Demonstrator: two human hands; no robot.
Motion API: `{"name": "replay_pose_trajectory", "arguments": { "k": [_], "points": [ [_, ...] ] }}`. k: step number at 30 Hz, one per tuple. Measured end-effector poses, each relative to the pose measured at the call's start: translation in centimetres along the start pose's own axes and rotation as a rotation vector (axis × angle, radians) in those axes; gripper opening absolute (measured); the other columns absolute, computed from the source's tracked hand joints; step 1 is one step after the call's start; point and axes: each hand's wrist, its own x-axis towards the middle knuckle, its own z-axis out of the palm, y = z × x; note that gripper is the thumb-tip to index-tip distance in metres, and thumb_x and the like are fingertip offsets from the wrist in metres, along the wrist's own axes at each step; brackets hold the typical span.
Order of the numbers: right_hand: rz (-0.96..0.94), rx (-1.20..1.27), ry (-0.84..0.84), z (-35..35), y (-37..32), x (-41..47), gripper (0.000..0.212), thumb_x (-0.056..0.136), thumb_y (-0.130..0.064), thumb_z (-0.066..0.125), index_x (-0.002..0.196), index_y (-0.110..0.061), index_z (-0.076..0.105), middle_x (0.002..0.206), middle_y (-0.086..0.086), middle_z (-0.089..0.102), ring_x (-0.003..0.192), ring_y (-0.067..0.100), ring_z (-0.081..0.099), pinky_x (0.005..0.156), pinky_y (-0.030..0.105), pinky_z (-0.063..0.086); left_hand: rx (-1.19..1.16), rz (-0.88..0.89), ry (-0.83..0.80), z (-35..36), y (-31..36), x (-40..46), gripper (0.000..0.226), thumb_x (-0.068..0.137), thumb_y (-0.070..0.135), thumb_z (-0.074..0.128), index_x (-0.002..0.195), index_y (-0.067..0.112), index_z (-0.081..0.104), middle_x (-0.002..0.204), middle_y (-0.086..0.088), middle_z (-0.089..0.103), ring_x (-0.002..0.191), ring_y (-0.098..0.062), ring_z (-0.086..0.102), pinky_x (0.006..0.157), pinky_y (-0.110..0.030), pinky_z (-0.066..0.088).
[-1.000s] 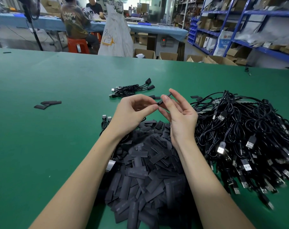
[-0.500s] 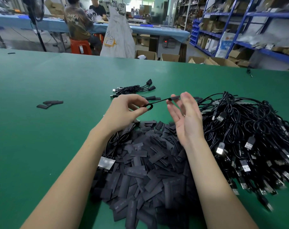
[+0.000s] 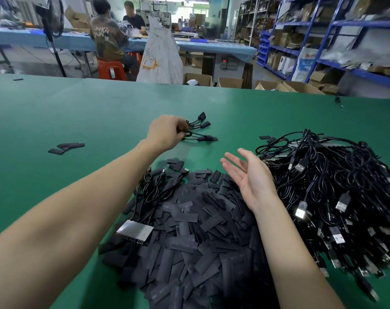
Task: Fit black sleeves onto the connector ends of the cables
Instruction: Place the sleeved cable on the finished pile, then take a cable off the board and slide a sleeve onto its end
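Note:
My left hand (image 3: 167,132) reaches far forward over the green table (image 3: 100,112). Its curled fingers pinch the coiled black cable with a sleeved connector end (image 3: 206,138), low over the small bunch of sleeved cables (image 3: 200,123). My right hand (image 3: 248,175) hovers palm up with straight fingers and holds nothing. It hangs between the heap of flat black sleeves (image 3: 200,230) and the big tangle of black USB cables (image 3: 337,192) on the right.
A metal connector block (image 3: 135,230) with a few cables lies at the sleeve heap's left edge. Loose sleeves (image 3: 67,147) lie at the left. Past the far table edge are cardboard boxes (image 3: 197,79), a white sack, seated people and blue shelving.
My left hand has carried the sleeved cable forward to the small bunch of sleeved cables. My right hand let go of the cable end and dropped back, palm up.

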Motion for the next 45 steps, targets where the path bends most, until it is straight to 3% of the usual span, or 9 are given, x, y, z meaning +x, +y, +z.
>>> {"name": "replay_pose_trajectory", "arguments": {
  "k": [2,7,11,17,20,27,35,38,45],
  "points": [
    [0.018,-0.004,-0.015,0.1,0.0,0.0,0.015,0.103,-0.015,0.057,0.116,-0.008,0.058,0.111,0.018,0.074,0.092,0.027,0.077,0.075,0.030,0.062,0.137,-0.031,-0.033,1.3,-1.1,0.4,0.023,0.090,0.020,0.071,0.112,0.022,0.074,0.118,-0.007,0.063,0.117,-0.030,0.055,0.093,-0.037,0.045],
    [0.024,-0.014,-0.046,0.2,0.1,-0.2,0.020,0.102,-0.016,0.058,0.119,-0.005,0.060,0.101,0.015,0.078,0.092,0.028,0.077,0.073,0.030,0.062,0.158,-0.112,-0.092,2.7,-1.5,0.7,0.022,0.087,0.009,0.064,0.109,0.014,0.064,0.111,-0.013,0.068,0.102,-0.037,0.062,0.075,-0.035,0.046],
    [0.021,-0.046,-0.066,0.4,0.1,-0.4,0.020,0.102,-0.016,0.059,0.119,-0.005,0.060,0.098,0.013,0.078,0.092,0.027,0.077,0.074,0.030,0.062,0.078,-0.120,-0.090,2.9,-1.1,0.9,0.023,0.086,0.007,0.065,0.108,0.010,0.060,0.109,-0.015,0.066,0.099,-0.037,0.061,0.081,-0.041,0.052],
    [0.011,-0.053,-0.075,0.5,-0.2,-0.7,0.018,0.101,-0.015,0.059,0.115,-0.004,0.063,0.092,0.012,0.078,0.090,0.026,0.077,0.072,0.029,0.062,-0.015,-0.118,-0.076,2.2,-1.3,-0.5,0.024,0.086,0.018,0.073,0.108,0.017,0.064,0.106,-0.002,0.063,0.102,-0.025,0.057,0.077,-0.034,0.046],
    [-0.005,-0.117,-0.096,0.8,-0.3,-1.0,0.017,0.101,-0.016,0.060,0.114,-0.006,0.064,0.088,0.009,0.078,0.087,0.025,0.077,0.070,0.028,0.061,-0.208,-0.135,-0.071,0.5,-1.0,-2.5,0.018,0.087,0.026,0.077,0.100,0.017,0.068,0.097,0.000,0.068,0.087,-0.019,0.060,0.081,-0.031,0.050],
    [-0.114,-0.433,-0.132,1.1,-0.4,-1.5,0.011,0.101,-0.018,0.058,0.109,-0.017,0.065,0.083,0.001,0.078,0.069,0.016,0.072,0.061,0.024,0.058,-0.535,-0.160,-0.081,-2.1,-1.0,-10.4,0.011,0.091,0.037,0.072,0.087,0.027,0.071,0.082,0.014,0.070,0.065,0.003,0.060,0.064,-0.019,0.045],
    [-0.398,-1.135,-0.535,2.2,0.3,-2.6,0.013,0.083,-0.018,0.079,0.089,-0.029,0.077,0.084,-0.010,0.076,0.076,0.010,0.068,0.071,0.014,0.050,-0.612,-0.197,-0.094,-1.6,-0.5,-11.0,0.011,0.093,0.033,0.072,0.087,0.023,0.072,0.065,0.020,0.066,0.067,-0.005,0.061,0.063,-0.022,0.043],
    [-0.476,-1.291,-0.688,3.6,1.3,-3.6,0.017,0.082,-0.016,0.078,0.091,-0.031,0.079,0.085,-0.016,0.075,0.082,-0.002,0.065,0.073,0.008,0.043,-0.615,-0.203,-0.099,-1.5,-0.5,-11.1,0.011,0.093,0.030,0.071,0.087,0.021,0.072,0.072,0.014,0.068,0.062,-0.001,0.061,0.067,-0.022,0.045],
    [-0.465,-1.455,-1.066,6.2,2.8,-5.9,0.042,0.073,-0.037,0.088,0.112,-0.039,0.072,0.120,-0.012,0.060,0.117,0.009,0.046,0.108,0.030,0.037,-0.690,-0.234,-0.090,-1.9,-0.7,-11.2,0.010,0.095,0.027,0.070,0.087,0.021,0.071,0.078,0.012,0.070,0.066,-0.008,0.064,0.076,-0.028,0.053]
  ]
}}
